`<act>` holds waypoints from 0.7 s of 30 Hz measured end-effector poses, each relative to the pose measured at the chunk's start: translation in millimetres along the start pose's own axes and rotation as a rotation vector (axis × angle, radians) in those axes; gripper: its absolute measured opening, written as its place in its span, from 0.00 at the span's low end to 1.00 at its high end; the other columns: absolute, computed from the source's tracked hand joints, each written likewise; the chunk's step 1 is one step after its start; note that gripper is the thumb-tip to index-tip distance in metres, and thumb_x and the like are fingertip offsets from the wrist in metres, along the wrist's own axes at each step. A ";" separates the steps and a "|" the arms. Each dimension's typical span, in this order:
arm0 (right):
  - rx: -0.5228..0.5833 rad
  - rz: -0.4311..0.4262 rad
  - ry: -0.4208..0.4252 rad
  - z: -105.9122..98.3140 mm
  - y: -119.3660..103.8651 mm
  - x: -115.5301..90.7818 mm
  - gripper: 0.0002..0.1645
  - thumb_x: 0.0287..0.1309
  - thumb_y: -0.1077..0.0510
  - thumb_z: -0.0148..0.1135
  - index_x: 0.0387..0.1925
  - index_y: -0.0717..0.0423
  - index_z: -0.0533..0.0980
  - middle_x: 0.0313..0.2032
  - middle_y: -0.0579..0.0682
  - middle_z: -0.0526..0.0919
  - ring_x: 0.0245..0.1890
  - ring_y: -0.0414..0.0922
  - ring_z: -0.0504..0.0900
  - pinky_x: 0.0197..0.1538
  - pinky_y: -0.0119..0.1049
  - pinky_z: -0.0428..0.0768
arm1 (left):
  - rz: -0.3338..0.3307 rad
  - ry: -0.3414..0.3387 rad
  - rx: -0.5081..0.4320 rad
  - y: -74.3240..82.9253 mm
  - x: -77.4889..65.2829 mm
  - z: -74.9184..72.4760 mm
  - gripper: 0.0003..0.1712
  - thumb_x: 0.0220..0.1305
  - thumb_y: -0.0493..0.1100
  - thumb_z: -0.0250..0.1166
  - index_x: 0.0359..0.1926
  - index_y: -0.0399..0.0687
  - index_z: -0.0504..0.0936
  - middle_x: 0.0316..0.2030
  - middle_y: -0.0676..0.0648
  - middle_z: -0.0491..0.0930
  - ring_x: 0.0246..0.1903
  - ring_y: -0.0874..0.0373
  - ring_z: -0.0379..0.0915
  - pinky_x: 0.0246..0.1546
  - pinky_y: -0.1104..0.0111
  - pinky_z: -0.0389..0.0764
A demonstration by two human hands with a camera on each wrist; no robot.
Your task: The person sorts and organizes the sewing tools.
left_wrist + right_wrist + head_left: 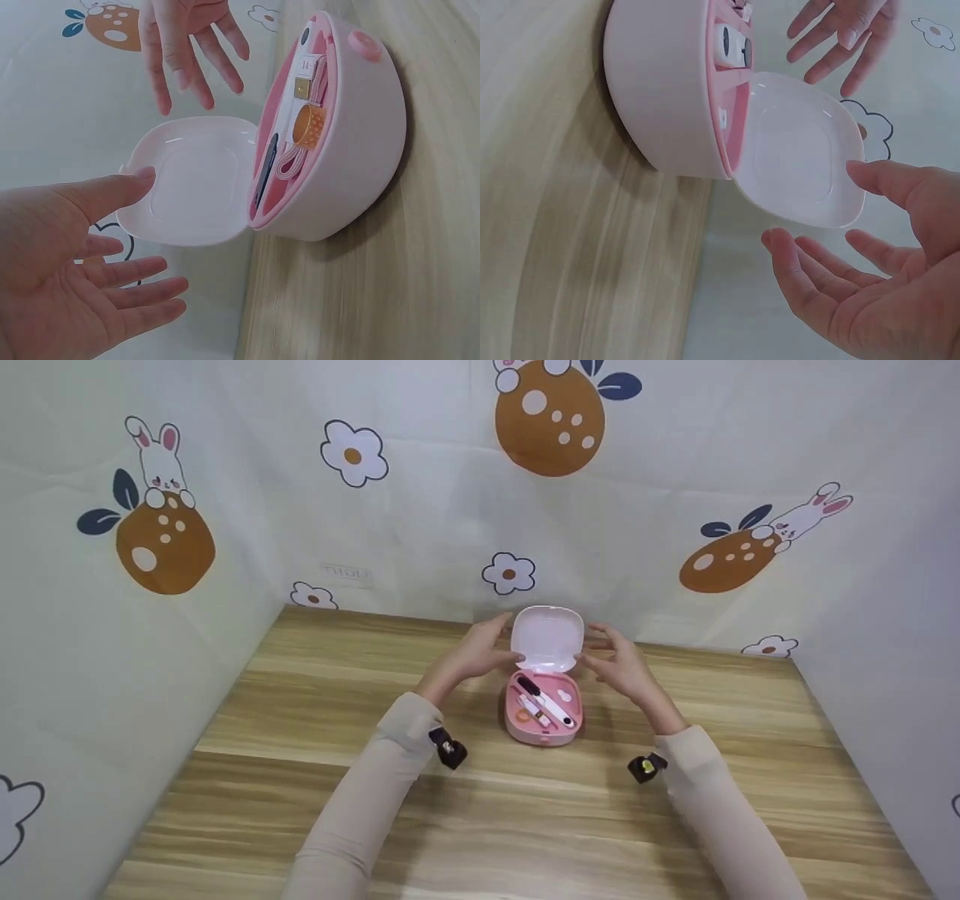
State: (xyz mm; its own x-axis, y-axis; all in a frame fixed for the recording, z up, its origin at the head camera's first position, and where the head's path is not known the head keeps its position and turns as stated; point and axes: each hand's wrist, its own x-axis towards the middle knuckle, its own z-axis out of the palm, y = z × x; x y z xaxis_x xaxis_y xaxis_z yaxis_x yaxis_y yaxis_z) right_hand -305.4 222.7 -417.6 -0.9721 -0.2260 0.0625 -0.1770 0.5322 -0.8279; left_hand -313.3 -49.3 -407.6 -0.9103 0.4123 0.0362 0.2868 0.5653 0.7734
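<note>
A pink sewing kit box point(543, 736) stands on the table with its pale lid point(548, 636) raised at the back. Inside lie a white tool with a black end point(553, 708), a rolled tape measure point(306, 67) and an orange thimble-like ring point(308, 126). My left hand point(478, 651) is at the lid's left side, fingers extended and thumb near its edge. Across from it, my right hand point(621, 666) has its fingers loosely bent beside the lid's right edge. Neither hand grips the lid; whether a thumb touches it, I cannot tell.
The wood-grain table point(300, 720) meets a pale printed cloth backdrop point(420, 525) close behind the box. Cloth also hangs at the left and right sides. A small black wrist camera point(448, 748) is worn at the left cuff, another black camera point(646, 767) at the right.
</note>
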 end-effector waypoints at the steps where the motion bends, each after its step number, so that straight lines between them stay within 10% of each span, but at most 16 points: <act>1: 0.005 0.002 -0.010 -0.8 -0.4 1.2 0.40 0.71 0.61 0.65 0.77 0.68 0.60 0.64 0.77 0.75 0.55 0.70 0.84 0.40 0.37 0.90 | 0.006 0.002 -0.001 0.9 0.7 0.0 0.46 0.70 0.39 0.70 0.81 0.33 0.57 0.75 0.32 0.66 0.75 0.39 0.63 0.79 0.52 0.64; 9: 0.045 0.001 -0.082 -5.1 -8.2 6.6 0.46 0.72 0.58 0.65 0.81 0.63 0.54 0.68 0.78 0.70 0.61 0.71 0.79 0.48 0.51 0.91 | 0.035 0.015 -0.011 8.2 5.6 2.3 0.46 0.69 0.37 0.70 0.81 0.39 0.59 0.76 0.35 0.67 0.75 0.39 0.64 0.77 0.51 0.67; 21: 0.065 -0.016 -0.078 -1.3 -8.7 9.6 0.45 0.70 0.60 0.66 0.80 0.64 0.55 0.67 0.78 0.71 0.61 0.71 0.79 0.45 0.46 0.92 | 0.059 0.018 -0.016 10.5 6.7 6.2 0.44 0.68 0.37 0.71 0.80 0.40 0.61 0.74 0.36 0.70 0.73 0.41 0.66 0.76 0.51 0.68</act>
State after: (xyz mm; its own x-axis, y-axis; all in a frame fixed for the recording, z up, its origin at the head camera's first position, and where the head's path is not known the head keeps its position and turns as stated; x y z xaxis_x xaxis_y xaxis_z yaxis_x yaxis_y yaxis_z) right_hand -313.3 217.0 -409.0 -0.9539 -0.2983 0.0344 -0.1794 0.4743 -0.8619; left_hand -314.6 -36.2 -403.1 -0.8972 0.4316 0.0933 0.3353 0.5286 0.7798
